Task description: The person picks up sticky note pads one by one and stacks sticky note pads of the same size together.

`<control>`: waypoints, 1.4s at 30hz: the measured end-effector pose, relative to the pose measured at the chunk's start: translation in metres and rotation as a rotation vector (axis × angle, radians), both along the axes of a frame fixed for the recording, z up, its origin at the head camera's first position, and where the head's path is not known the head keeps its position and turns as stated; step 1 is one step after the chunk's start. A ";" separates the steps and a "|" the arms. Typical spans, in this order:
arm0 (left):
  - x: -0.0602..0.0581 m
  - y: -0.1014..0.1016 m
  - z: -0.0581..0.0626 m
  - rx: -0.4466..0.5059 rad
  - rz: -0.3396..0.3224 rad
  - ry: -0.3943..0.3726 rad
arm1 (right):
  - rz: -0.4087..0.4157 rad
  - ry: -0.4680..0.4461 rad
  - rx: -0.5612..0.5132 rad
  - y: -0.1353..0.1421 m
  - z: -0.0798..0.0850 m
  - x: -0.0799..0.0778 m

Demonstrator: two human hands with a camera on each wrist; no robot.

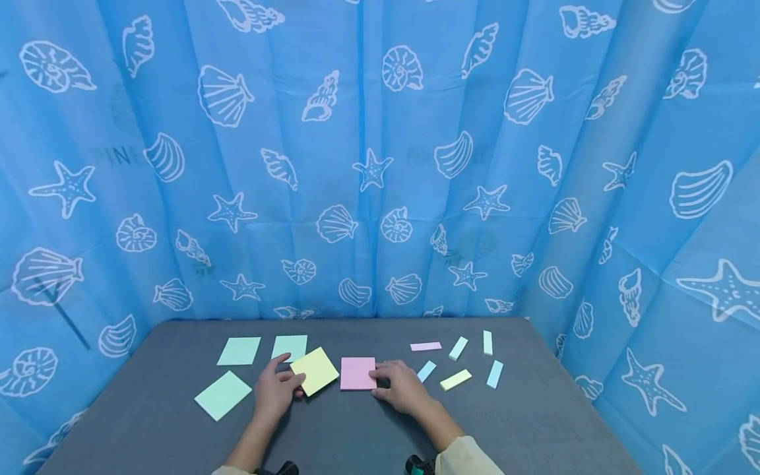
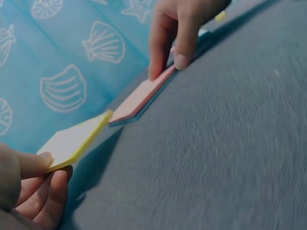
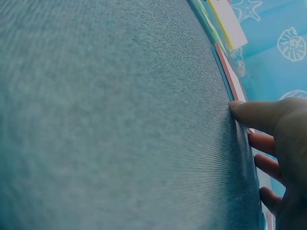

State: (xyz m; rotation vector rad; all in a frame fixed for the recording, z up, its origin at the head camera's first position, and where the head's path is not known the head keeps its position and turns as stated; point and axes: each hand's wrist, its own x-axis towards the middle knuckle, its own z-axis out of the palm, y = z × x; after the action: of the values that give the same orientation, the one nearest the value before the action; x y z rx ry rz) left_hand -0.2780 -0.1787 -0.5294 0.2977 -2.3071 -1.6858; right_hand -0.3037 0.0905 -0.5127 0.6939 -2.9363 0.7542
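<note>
My left hand (image 1: 274, 390) pinches a square yellow sticky note pad (image 1: 315, 371) between thumb and fingers. In the left wrist view this yellow pad (image 2: 74, 141) is tilted, held up off the grey cloth with a shadow below. Just right of it lies a square pink sticky note pad (image 1: 357, 373); a thin blue layer shows beneath the pink pad (image 2: 139, 99) in the left wrist view. My right hand (image 1: 404, 388) grips the pink pad's right end with thumb and forefinger. The right wrist view shows the thumb (image 3: 254, 114) at its edge, other fingers curled behind.
Three square mint green pads (image 1: 223, 395) lie on the left of the grey-covered table (image 1: 332, 435). Several narrow strip pads (image 1: 456, 379) in pink, yellow, green and blue lie scattered at the right. A blue shell-print curtain (image 1: 380, 198) hangs behind and along the sides.
</note>
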 end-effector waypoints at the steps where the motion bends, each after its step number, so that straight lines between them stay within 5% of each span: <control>1: -0.001 0.002 0.000 0.029 -0.003 -0.003 | -0.003 -0.004 0.001 0.000 0.000 0.000; 8: -0.007 0.014 0.001 0.106 -0.046 -0.038 | 0.016 0.002 0.004 0.000 0.000 0.000; 21: -0.014 0.039 0.008 -0.512 -0.062 0.033 | 0.019 0.008 0.003 0.001 0.000 -0.001; 29: -0.013 0.050 0.007 -0.698 -0.104 0.029 | 0.019 0.005 -0.014 0.000 -0.001 0.000; 42: -0.012 0.057 0.010 -0.829 -0.202 -0.011 | -0.040 -0.010 -0.036 -0.003 -0.005 0.002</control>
State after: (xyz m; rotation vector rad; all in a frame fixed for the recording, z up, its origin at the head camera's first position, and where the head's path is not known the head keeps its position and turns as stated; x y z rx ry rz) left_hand -0.2903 -0.1214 -0.5198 -0.1033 -2.8615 -0.6547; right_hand -0.3013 0.0879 -0.5181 0.6281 -2.9289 0.8067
